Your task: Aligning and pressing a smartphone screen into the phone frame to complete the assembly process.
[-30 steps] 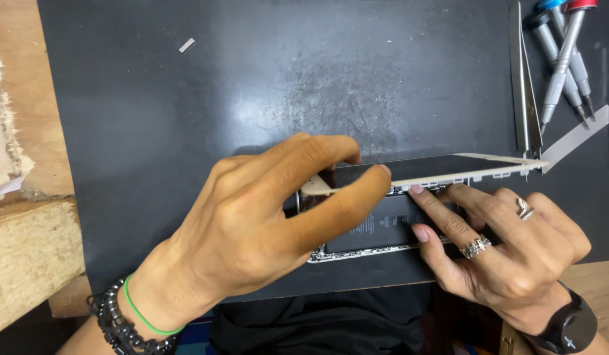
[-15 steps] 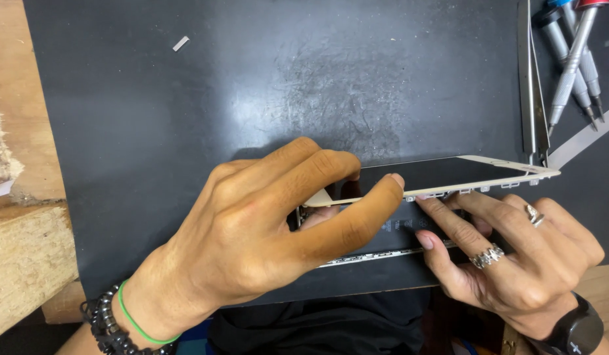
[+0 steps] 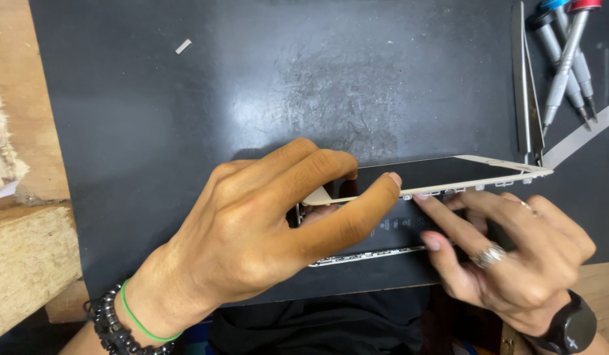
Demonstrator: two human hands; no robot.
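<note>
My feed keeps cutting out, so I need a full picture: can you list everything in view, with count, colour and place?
phone screen panel: one, white frame with dark glass, lifted at an angle over the phone body, mat centre
phone body: one, dark inside with metal edge, flat on the mat under the panel
work mat: one, black, scuffed, covers most of the bench
screwdrivers: about three, silver shafts, blue, red and dark caps, top right
tweezers: one pair, silver, top right
flat strip: one, grey, right edge
small scrap: one, white, upper left of mat
wooden bench: brown, left side
left hand: grips the panel's edge; bead and green bracelets
right hand: fingertips on the phone body; rings, black watch
</note>
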